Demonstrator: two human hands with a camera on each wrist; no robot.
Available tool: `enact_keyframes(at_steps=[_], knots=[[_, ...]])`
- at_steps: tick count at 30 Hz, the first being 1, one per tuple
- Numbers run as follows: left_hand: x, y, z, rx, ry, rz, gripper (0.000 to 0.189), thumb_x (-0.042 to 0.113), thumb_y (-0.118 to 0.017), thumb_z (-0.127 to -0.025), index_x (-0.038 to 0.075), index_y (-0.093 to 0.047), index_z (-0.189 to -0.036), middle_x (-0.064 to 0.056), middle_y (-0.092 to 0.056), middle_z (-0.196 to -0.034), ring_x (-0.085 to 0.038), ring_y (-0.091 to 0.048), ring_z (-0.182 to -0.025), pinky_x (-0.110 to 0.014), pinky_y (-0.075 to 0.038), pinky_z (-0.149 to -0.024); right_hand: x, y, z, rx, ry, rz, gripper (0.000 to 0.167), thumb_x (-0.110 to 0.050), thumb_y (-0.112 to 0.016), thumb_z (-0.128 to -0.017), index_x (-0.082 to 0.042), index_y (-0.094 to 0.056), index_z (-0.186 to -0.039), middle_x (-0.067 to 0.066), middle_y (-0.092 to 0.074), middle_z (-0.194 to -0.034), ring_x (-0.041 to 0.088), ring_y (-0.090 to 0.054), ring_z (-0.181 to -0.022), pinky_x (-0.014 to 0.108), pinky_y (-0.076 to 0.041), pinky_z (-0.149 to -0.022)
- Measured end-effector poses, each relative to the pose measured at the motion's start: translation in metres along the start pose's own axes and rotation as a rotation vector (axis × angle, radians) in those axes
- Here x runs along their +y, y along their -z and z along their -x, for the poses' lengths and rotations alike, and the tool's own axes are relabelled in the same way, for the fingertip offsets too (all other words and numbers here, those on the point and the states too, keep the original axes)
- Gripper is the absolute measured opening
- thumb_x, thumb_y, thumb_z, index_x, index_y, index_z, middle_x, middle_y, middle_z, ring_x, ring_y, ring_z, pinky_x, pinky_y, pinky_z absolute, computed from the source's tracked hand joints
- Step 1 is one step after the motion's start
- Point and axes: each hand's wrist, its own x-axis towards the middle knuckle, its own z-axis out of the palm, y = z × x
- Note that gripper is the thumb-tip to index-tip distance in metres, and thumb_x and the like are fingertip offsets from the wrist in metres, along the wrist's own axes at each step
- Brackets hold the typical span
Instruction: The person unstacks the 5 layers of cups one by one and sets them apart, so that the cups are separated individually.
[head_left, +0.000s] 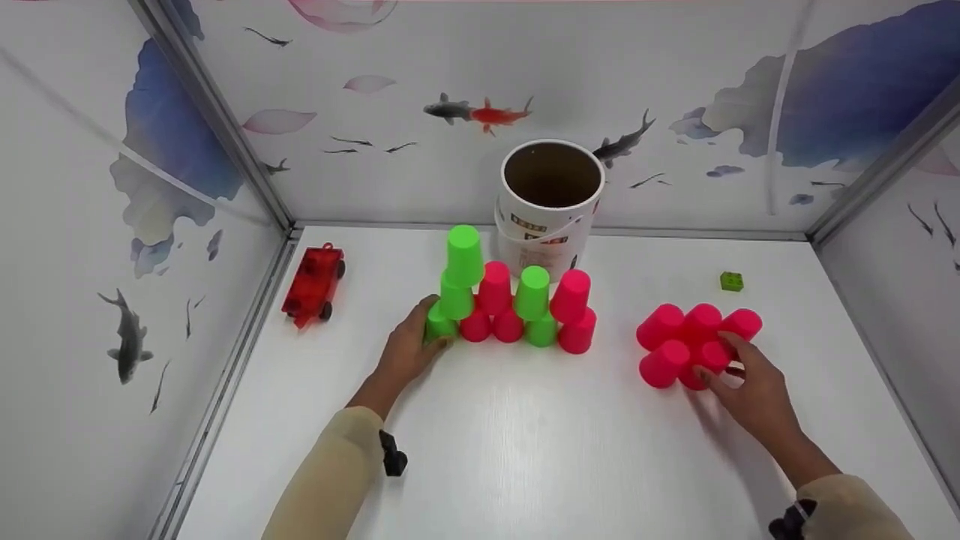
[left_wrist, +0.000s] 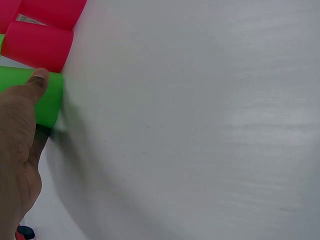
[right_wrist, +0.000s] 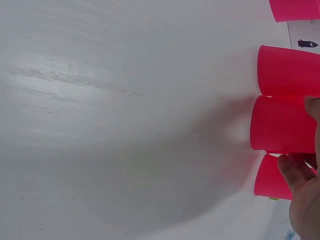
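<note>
In the head view, pink and green cups stand upside down in a stacked row at mid-table. A single green cup (head_left: pixel 465 255) tops its left end. My left hand (head_left: pixel 409 345) grips the bottom-left green cup (left_wrist: pixel 49 102), its thumb on the near side and a finger beyond. At the right, several pink cups (head_left: pixel 661 325) stand close together. My right hand (head_left: pixel 757 390) holds a pink cup (right_wrist: pixel 282 125) at the near side of this group, thumb and fingers on either side. The fingers partly hide the cups there.
Behind the row stands a tall white bucket (head_left: pixel 551 232) with an open top. A red toy car (head_left: pixel 313 285) lies at the left, and a small green toy brick (head_left: pixel 731 281) at the back right. Printed panels (head_left: pixel 360 172) wall the white table (head_left: pixel 510 450).
</note>
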Motion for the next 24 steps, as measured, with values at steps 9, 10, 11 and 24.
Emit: enact_keyframes(at_steps=[9,10,11,24], knots=[[0.002,0.0,0.0,-0.001,0.014,0.008,0.08,0.028,-0.081,-0.103,0.022,-0.037,-0.169,-0.007,-0.062,-0.158,-0.029,-0.06,-0.145,-0.052,-0.047,-0.126,-0.027,0.006,-0.013,0.166,0.189,0.058,0.071,-0.005,-0.092,-0.087,0.001,-0.059,-0.148,0.025,-0.067,-0.137,0.047,-0.067,-0.12,0.015,-0.06,-0.094],[0.002,-0.001,0.0,-0.001,0.018,0.008,0.08,0.028,-0.081,-0.103,0.022,-0.037,-0.169,-0.007,-0.061,-0.158,-0.028,-0.06,-0.146,-0.052,-0.047,-0.126,-0.032,0.007,-0.016,0.179,0.204,0.065,0.07,-0.005,-0.093,-0.086,0.001,-0.06,-0.147,0.025,-0.068,-0.136,0.047,-0.067,-0.119,0.019,-0.061,-0.094],[0.001,-0.001,0.0,-0.002,0.021,0.007,0.08,0.029,-0.081,-0.103,0.022,-0.037,-0.169,-0.007,-0.061,-0.159,-0.028,-0.059,-0.146,-0.052,-0.046,-0.127,-0.036,0.007,-0.019,0.189,0.219,0.065,0.07,-0.005,-0.093,-0.085,0.001,-0.06,-0.147,0.024,-0.068,-0.136,0.046,-0.068,-0.119,0.021,-0.062,-0.092],[0.0,-0.001,-0.002,0.004,0.015,0.003,0.079,0.031,-0.08,-0.104,0.02,-0.038,-0.169,-0.008,-0.059,-0.16,-0.029,-0.059,-0.146,-0.053,-0.047,-0.127,-0.114,0.001,-0.065,0.031,0.278,0.028,0.074,-0.015,-0.084,-0.098,-0.008,-0.049,-0.163,0.022,-0.057,-0.159,0.049,-0.056,-0.146,0.069,-0.06,-0.103]])
